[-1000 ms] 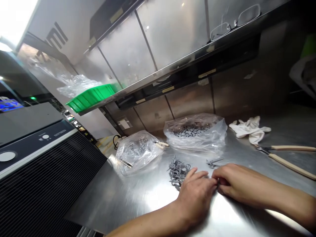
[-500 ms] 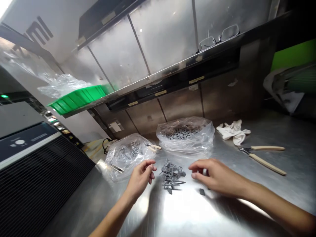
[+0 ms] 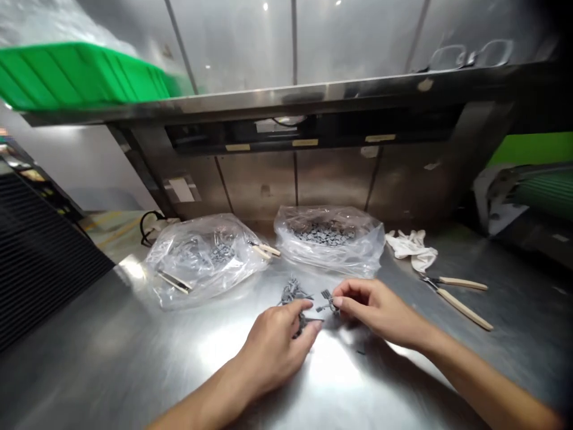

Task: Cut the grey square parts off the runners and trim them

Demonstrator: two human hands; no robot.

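Note:
A small heap of grey branching pieces (image 3: 292, 291) lies on the metal table (image 3: 201, 358). My left hand (image 3: 280, 337) is over the heap's front side, thumb and forefinger apart, with part of the heap showing between them; its other fingers are hidden. Just right of the heap, my right hand (image 3: 364, 301) pinches a grey branched piece (image 3: 330, 301) between thumb and fingertips. A small dark chip (image 3: 360, 352) lies on the table below the right hand.
Behind are a plastic bag of grey parts (image 3: 219, 251) and a fuller bag (image 3: 329, 236). Small pliers (image 3: 266, 249) and tweezers (image 3: 174, 280) rest on the left bag. White gloves (image 3: 414, 248) and larger pliers (image 3: 461, 301) lie right. A green bin (image 3: 80, 74) stands on the shelf.
The camera view has levelled and turned. My left hand has moved right and over the heap. My right hand has come in beside the heap and closed on a grey piece.

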